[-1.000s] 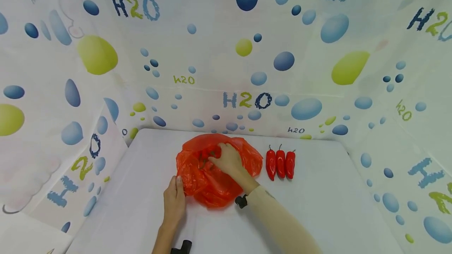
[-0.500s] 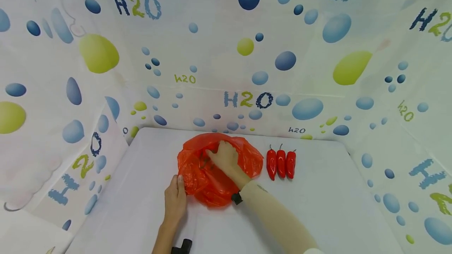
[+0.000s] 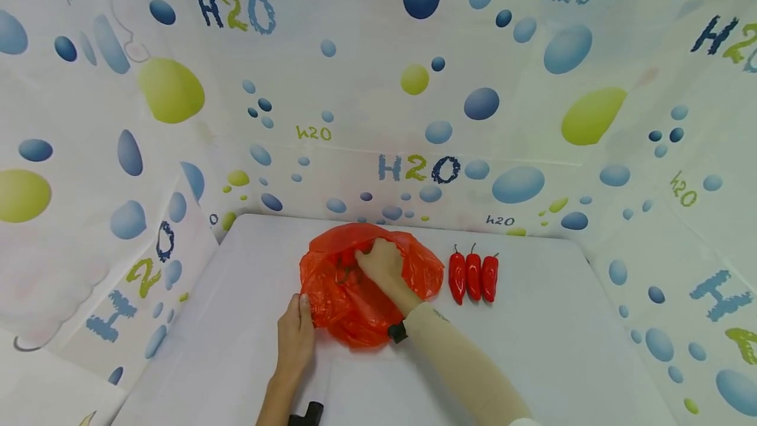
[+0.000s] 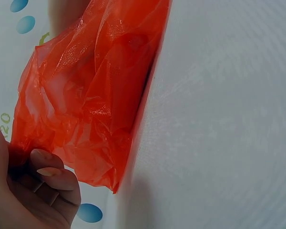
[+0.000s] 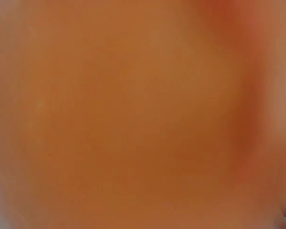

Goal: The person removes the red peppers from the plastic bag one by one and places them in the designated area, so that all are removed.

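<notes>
A crumpled red plastic bag (image 3: 369,321) lies with its mouth spread on the white table, and red peppers with green stems (image 3: 345,273) show inside. My left hand (image 3: 296,337) pinches the bag's left edge; in the left wrist view its thumb and curled fingers (image 4: 52,176) hold the film. Inside the bag's mouth is my right hand (image 3: 383,265), bent over the peppers. Its fingertips are hidden, so any grip there cannot be made out. The right wrist view is an orange blur of bag film (image 5: 133,114) close to the lens.
Three long red peppers (image 3: 473,277) lie side by side to the right of the bag. The white table (image 3: 544,327) is bounded at the back and sides by a sheet (image 3: 355,84) printed with drops and lettering.
My right hand has shifted slightly within the bag, and more red shows beside its thumb. The left hand keeps its hold on the bag's edge. The three peppers outside lie unchanged.
</notes>
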